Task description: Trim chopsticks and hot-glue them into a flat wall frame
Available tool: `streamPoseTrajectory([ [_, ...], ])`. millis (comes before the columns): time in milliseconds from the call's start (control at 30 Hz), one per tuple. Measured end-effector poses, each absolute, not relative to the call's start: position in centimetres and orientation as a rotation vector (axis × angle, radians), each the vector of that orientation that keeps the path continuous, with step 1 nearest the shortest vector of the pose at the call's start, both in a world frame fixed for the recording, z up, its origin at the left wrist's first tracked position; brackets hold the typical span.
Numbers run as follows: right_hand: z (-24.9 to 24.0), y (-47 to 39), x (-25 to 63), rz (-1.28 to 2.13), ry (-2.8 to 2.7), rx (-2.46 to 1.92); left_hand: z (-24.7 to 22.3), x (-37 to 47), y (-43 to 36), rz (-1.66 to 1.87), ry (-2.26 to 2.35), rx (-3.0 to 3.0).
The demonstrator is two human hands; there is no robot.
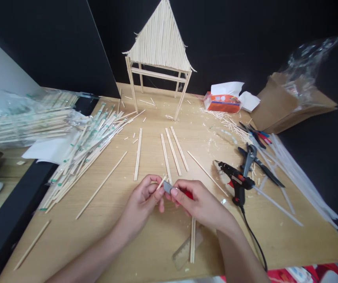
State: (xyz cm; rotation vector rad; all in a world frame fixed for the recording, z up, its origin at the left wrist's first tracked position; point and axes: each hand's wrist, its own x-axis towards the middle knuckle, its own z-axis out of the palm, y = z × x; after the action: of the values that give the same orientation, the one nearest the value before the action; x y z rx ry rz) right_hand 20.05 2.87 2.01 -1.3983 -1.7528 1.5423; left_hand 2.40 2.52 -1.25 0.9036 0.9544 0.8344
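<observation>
Many sticks [138, 154] across wooden tabletop [151, 251]; black wall [233, 43].

2 forearms [105, 245] angled inward — left hand [146, 196], right hand [191, 198] close together, fingers [150, 179] curled.

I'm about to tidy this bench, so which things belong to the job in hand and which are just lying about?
Belong:
stick, in the left hand
blade, in the right hand
probably loose sticks, model, glue gun, ruler

Seemingly just lying about:
tissue pack
paper bag
offcuts
</observation>
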Motion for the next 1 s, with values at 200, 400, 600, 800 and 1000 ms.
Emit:
streamPoseTrajectory([
  [200,2.0,2.7,20.1,1.449,-1.895,-1.462,-0.9,2.3,2.5,0.857,1.001,0.887],
  [400,2.4,2.7,19.9,1.367,-1.951,-1.484,-0.8,2.4,2.5,0.863,1.045,0.895],
  [600,2.1,3.2,20.0,1.408,-1.567,-1.412,-0.4,2.2,2.8,0.742,1.009,0.878],
  [800,1.4,3.9,19.9,1.501,-1.322,-1.411,-0.1,2.4,2.6,0.681,0.945,0.85],
  [1000,0.8,4.2,20.1,1.634,-1.257,-1.388,-0.3,2.7,2.4,0.64,0.95,0.846],
])
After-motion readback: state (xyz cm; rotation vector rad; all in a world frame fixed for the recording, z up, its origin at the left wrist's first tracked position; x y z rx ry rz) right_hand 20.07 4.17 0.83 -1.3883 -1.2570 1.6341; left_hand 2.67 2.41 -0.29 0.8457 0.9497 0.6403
